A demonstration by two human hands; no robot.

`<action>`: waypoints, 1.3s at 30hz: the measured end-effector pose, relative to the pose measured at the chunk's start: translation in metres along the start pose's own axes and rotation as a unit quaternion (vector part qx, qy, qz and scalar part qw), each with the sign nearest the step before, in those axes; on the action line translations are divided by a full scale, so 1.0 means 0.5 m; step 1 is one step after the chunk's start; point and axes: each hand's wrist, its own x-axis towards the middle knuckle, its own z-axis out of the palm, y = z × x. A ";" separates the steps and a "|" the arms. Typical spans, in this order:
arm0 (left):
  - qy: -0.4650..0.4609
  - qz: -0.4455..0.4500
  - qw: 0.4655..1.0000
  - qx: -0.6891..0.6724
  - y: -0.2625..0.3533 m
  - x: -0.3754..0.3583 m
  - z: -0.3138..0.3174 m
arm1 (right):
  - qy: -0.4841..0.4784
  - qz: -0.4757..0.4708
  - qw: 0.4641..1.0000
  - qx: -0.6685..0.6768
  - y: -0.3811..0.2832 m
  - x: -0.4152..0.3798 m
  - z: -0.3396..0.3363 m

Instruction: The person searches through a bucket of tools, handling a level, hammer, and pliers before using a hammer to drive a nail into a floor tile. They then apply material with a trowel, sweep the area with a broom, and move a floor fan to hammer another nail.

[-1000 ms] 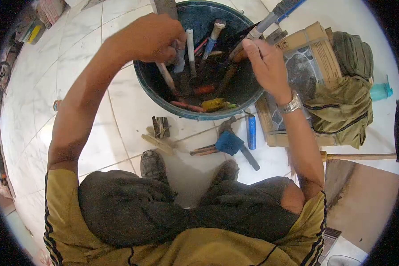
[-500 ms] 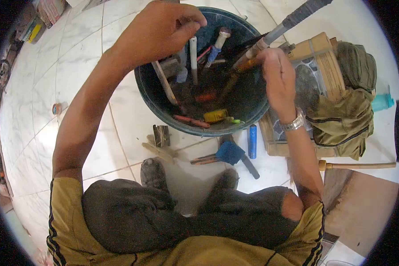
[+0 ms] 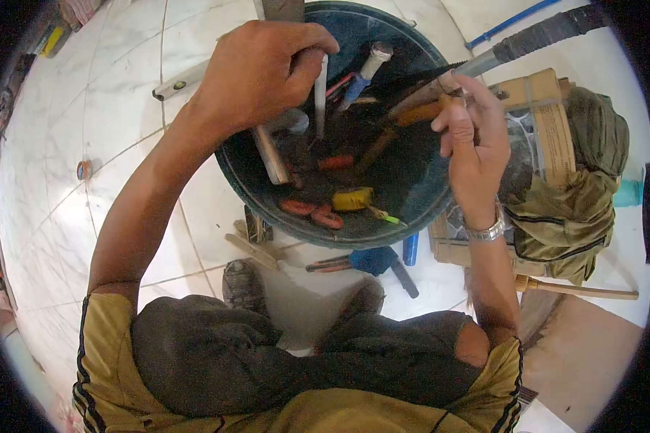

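My left hand (image 3: pixel 267 76) is curled closed over the left rim of the dark round tub (image 3: pixel 232 189). A flat grey piece (image 3: pixel 283 10) shows above it, and a silver bar with a yellow-green vial, like a spirit level (image 3: pixel 180 84), shows beyond its wrist. What the fingers grip is hidden. My right hand (image 3: pixel 477 141), with a watch on its wrist, is over the right side of the tub, fingers bent and apart. Beside its fingertips runs a metal tool with a black-wrapped handle (image 3: pixel 549 36). Inside the tub lie a wooden handle (image 3: pixel 271 157), a yellow object (image 3: pixel 352 198) and red-handled pieces (image 3: pixel 312 211).
Cardboard packs of tiles (image 3: pixel 549 137) with an olive bag (image 3: pixel 567 224) on top stand at the right. A wooden handle (image 3: pixel 585 289) lies beyond them. Near my feet are a blue-wrapped tool (image 3: pixel 373 261), a blue cylinder (image 3: pixel 410 249) and wood scraps (image 3: pixel 253 249).
The silver bar with the vial has come into sight left of the tub. My right hand has moved right and its fingers have spread. The black-wrapped handle has swung lower to the right.
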 end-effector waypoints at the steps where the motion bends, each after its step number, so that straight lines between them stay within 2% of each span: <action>1: 0.004 -0.002 1.000 -0.004 0.000 -0.001 0.000 | 0.007 -0.011 1.000 0.011 0.003 0.001 0.004; 5: 0.024 -0.010 0.999 -0.026 0.002 -0.003 0.002 | -0.037 -0.023 0.999 0.001 0.016 0.001 0.005; 8: 0.027 -0.009 0.999 -0.038 0.001 -0.004 0.003 | 0.003 -0.007 1.000 0.015 -0.005 0.000 0.006; 14: 0.027 0.002 0.999 -0.029 0.001 -0.008 0.003 | -0.038 0.000 0.999 -0.005 0.010 -0.005 0.000; 17: 0.019 0.001 1.000 -0.011 0.004 -0.007 -0.001 | -0.005 -0.031 0.999 -0.033 0.000 -0.002 0.005; 20: 0.011 0.000 1.000 -0.013 0.005 -0.005 -0.002 | -0.057 -0.034 0.996 -0.052 0.003 -0.001 0.003; 24: 0.029 0.018 0.999 -0.007 -0.001 -0.004 0.005 | -0.031 -0.027 0.998 -0.053 0.003 0.001 0.005; 29: 0.025 -0.012 1.000 -0.013 0.008 -0.006 -0.002 | -0.068 -0.018 0.995 -0.077 -0.012 0.006 0.005; 32: 0.025 -0.011 0.999 -0.017 0.008 -0.002 0.000 | -0.111 -0.125 0.962 -0.215 0.012 0.032 0.004; 34: 0.038 0.000 0.999 -0.010 0.004 -0.005 0.002 | -0.195 -0.162 0.920 -0.300 0.021 0.060 0.028; 36: 0.059 0.027 0.998 0.000 -0.003 -0.003 0.009 | -0.282 -0.199 0.859 -0.377 0.022 0.084 0.063; 38: 0.027 -0.009 1.000 -0.002 0.003 -0.004 0.003 | -0.373 -0.234 0.776 -0.451 0.011 0.103 0.112; 39: 0.024 -0.016 1.000 -0.001 0.002 -0.004 0.004 | -0.408 -0.200 0.754 -0.474 0.007 0.115 0.139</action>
